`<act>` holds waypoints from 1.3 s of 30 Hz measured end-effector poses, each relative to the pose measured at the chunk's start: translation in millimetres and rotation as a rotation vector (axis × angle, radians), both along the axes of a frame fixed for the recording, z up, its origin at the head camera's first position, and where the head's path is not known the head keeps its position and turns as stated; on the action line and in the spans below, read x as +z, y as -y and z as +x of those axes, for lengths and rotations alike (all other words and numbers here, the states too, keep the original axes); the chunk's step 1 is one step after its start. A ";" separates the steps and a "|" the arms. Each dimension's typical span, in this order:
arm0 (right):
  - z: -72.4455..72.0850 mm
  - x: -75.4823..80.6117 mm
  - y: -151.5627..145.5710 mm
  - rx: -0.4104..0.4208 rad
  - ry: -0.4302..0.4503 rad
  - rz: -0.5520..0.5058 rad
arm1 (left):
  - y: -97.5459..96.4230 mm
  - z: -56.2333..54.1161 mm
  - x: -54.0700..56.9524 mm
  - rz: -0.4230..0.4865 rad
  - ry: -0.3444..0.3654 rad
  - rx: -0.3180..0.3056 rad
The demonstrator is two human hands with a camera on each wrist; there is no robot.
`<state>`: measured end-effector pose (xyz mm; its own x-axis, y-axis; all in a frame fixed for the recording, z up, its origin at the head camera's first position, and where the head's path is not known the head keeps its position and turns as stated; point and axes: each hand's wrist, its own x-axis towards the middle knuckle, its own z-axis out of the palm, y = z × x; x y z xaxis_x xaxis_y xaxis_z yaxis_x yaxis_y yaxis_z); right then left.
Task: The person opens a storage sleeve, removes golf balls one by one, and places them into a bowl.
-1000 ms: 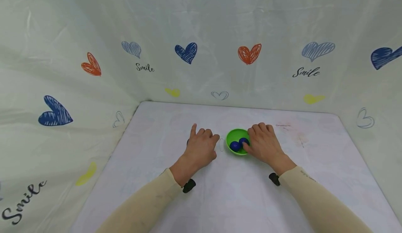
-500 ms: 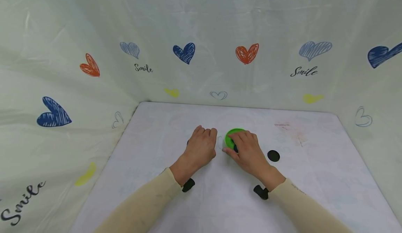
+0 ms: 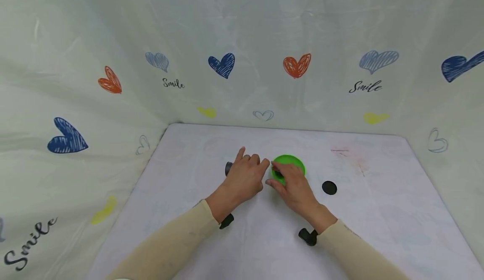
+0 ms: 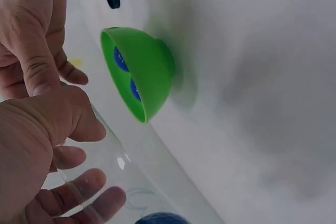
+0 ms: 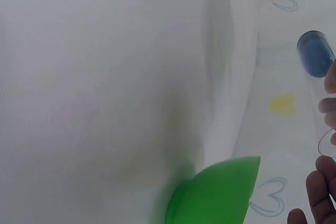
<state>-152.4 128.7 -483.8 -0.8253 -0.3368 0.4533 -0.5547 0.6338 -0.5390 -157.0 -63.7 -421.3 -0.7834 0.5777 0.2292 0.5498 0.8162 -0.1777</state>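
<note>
My left hand (image 3: 245, 178) holds a clear plastic tube (image 4: 123, 156). A blue ball (image 5: 315, 53) shows at the tube's far end, which has a dark round face (image 3: 228, 168) in the head view. Fingers apart, my right hand (image 3: 298, 186) reaches over the near side of a green bowl (image 3: 299, 162) toward the tube's rim. In the left wrist view its index finger meets my left thumb, and I see nothing between its fingers. Two blue balls (image 4: 121, 59) lie in the bowl, which my right hand partly covers in the head view.
A black round lid (image 3: 329, 187) lies on the white table (image 3: 370, 213), right of the bowl. Behind and left of the table hangs a pale curtain (image 3: 257, 28) printed with hearts and the word Smile. Black wrist cameras hang below both sleeves.
My right hand has moved left from the bowl's right rim across the bowl to the tube, uncovering the black lid. My left hand has shifted only slightly, still holding the tube.
</note>
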 end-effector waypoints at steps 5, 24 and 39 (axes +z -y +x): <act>-1.0 3.3 -4.5 -0.011 -0.033 0.007 | -4.6 -2.1 0.5 -0.038 0.041 -0.017; -1.6 3.7 -6.0 0.022 0.349 -0.156 | -8.5 -3.9 -1.9 -0.054 -0.056 -0.007; -3.1 2.7 3.2 0.012 0.453 -0.309 | -9.2 -6.4 1.0 -0.091 -0.100 -0.027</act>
<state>-155.5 125.5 -481.0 -0.9579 -0.2548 0.1325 -0.2297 0.4031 -0.8859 -163.4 -54.5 -420.4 -0.7432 0.6202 0.2508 0.5474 0.7793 -0.3051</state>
